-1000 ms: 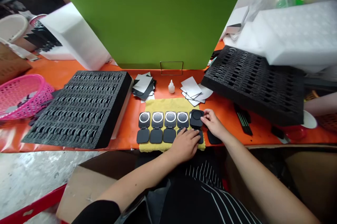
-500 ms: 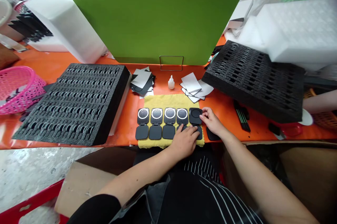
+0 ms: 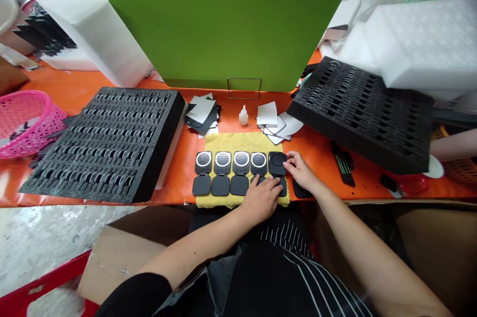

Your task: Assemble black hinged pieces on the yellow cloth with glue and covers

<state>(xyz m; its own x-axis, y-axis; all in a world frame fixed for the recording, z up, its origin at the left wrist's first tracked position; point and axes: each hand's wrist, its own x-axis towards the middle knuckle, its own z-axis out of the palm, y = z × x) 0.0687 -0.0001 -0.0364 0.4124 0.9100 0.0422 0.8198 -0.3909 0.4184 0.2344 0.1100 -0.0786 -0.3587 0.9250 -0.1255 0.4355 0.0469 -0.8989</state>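
Several black hinged square cases [image 3: 222, 163] lie unfolded in a row on a yellow cloth [image 3: 244, 141]. Most upper halves have a gridded face with a silvery ring; their lower halves are plain black. At the right end, the upper half is covered by a black square piece with a round outline [image 3: 277, 163]. My right hand [image 3: 299, 170] pinches that piece's right edge between thumb and fingers. Spread flat, my left hand [image 3: 262, 198] rests on lower halves at the row's right end, partly hiding them. Beside the cloth, a dark flat piece [image 3: 301, 191] is partly under my right wrist.
Black slotted foam trays stand left [image 3: 108, 140] and right [image 3: 357, 108]. Behind the cloth are a small white dropper bottle [image 3: 243, 116], black and white cards [image 3: 203, 111] and white cards [image 3: 279, 125]. A green board [image 3: 223, 24] rises behind; a pink basket [image 3: 55, 120] is far left.
Both hands stay almost in place. In the right pile, the top white card has turned and lies straighter. The view has shifted slightly.
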